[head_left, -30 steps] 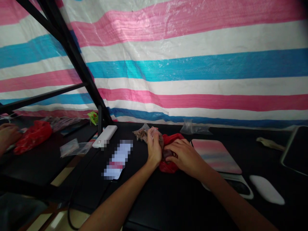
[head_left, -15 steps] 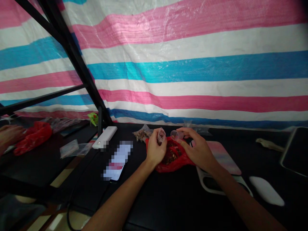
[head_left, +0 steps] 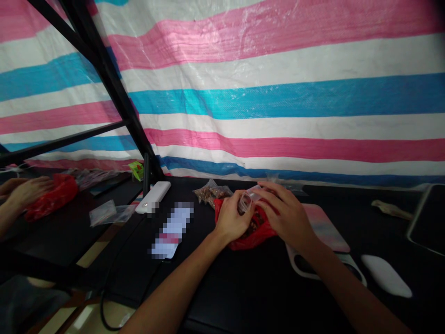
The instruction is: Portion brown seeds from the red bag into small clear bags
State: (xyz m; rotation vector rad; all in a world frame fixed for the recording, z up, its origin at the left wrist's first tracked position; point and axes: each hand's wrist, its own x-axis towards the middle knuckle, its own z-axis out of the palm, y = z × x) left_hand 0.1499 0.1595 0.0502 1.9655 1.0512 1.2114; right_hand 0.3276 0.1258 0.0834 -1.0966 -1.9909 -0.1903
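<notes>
Striped tarpaulin [head_left: 278, 97] in pink, white and blue hangs behind a black bench [head_left: 236, 297], with a black metal frame [head_left: 111, 79] crossing the upper left. Far left, beyond the frame, a second hand [head_left: 29, 192] lies against another red bag [head_left: 55, 197]; whether this is a reflection cannot be told. On the bench, from right to left: a dark tablet [head_left: 429, 218], a pink mat [head_left: 323, 222], a white oval object [head_left: 385, 276], a pixelated phone [head_left: 172, 229] and a white power bank [head_left: 153, 197]. Centre: a red bag [head_left: 255, 232], open, dark brown pieces inside, lies under both hands. A clear bag [head_left: 210, 192] of brown pieces lies just behind it. The left grip [head_left: 231, 215] is closed around a small clear cup [head_left: 245, 202] above the red bag. The right grip [head_left: 287, 215] is half-curved, fingertips at the cup's far end; its hold cannot be determined.
</notes>
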